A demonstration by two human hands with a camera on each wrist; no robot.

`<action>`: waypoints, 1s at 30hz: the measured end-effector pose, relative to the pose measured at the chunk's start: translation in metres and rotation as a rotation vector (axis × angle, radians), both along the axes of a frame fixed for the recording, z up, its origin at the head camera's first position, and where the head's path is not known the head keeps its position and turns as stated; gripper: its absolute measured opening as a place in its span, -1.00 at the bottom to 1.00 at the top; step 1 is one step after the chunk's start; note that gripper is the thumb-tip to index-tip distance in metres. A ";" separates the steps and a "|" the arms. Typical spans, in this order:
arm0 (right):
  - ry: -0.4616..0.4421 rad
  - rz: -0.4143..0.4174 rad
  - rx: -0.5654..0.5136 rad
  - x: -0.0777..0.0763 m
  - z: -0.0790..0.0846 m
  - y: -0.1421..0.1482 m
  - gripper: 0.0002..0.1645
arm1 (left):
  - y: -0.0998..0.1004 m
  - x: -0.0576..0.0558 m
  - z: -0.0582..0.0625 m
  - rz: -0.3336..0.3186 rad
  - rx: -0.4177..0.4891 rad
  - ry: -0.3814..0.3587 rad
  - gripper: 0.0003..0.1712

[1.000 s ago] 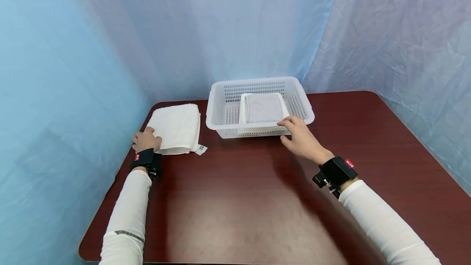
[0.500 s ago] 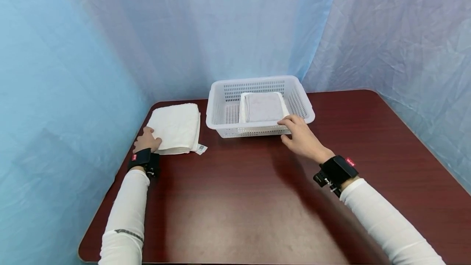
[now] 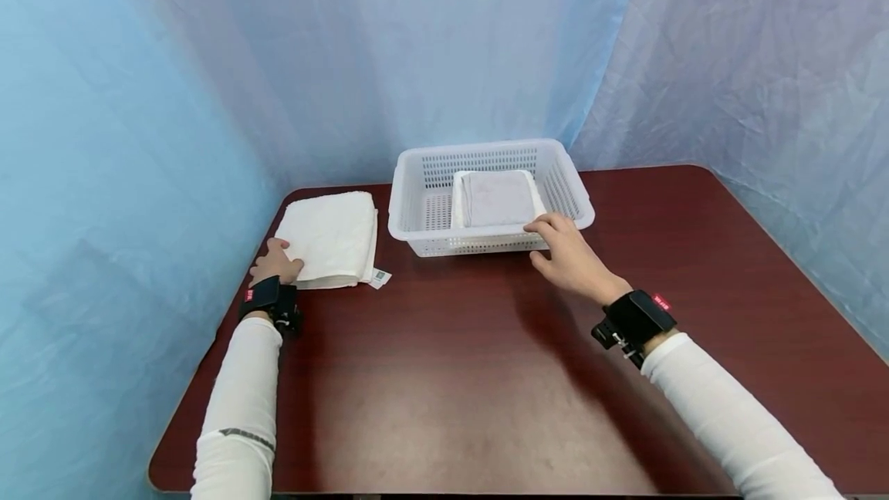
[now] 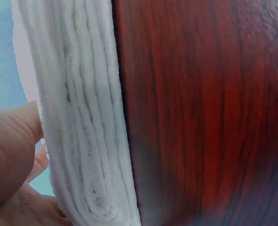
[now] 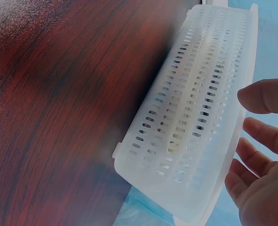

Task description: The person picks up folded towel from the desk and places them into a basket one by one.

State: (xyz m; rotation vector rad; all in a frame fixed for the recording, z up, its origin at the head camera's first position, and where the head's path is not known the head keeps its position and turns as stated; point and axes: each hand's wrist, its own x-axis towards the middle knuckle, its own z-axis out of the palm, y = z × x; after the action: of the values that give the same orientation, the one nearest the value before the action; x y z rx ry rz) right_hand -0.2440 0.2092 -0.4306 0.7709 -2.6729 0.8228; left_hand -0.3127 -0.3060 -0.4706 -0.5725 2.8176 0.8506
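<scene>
Blue cloth (image 3: 451, 45) hangs behind the table (image 3: 417, 338) and along its sides; pale glare (image 3: 465, 430) lies toward its front edge.

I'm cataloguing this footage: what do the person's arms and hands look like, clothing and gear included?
Left hand and right hand are bare. White sleeves cover both forearms, the left one with a dark grey stripe. Black wrist straps carry small red tags.

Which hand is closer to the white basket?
Right. The right hand is at the near rim of the white basket, toward its right end; contact is unclear. The left hand is at the near-left corner of the folded towel, left of the basket.
</scene>
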 end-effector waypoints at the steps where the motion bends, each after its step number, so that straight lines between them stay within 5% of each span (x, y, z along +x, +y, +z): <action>1: 0.002 0.002 0.001 0.000 0.000 0.000 -0.54 | 0.000 0.001 0.001 0.002 0.002 0.003 -0.33; 7: -0.014 -0.005 0.009 -0.001 0.002 -0.002 -0.54 | 0.001 0.003 0.006 0.000 0.008 0.006 -0.32; 16: -0.021 -0.013 0.010 0.000 0.001 0.000 -0.54 | -0.002 0.003 -0.001 -0.016 0.019 0.028 -0.31; 30: -0.057 -0.002 0.020 -0.001 0.001 0.001 -0.52 | 0.014 0.023 0.017 0.009 0.039 0.046 -0.34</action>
State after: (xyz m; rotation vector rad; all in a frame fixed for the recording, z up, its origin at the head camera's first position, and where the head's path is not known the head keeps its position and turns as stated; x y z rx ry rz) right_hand -0.2453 0.2101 -0.4300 0.7607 -2.7354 0.8309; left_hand -0.2897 -0.2917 -0.4533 -0.5680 2.8343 0.9302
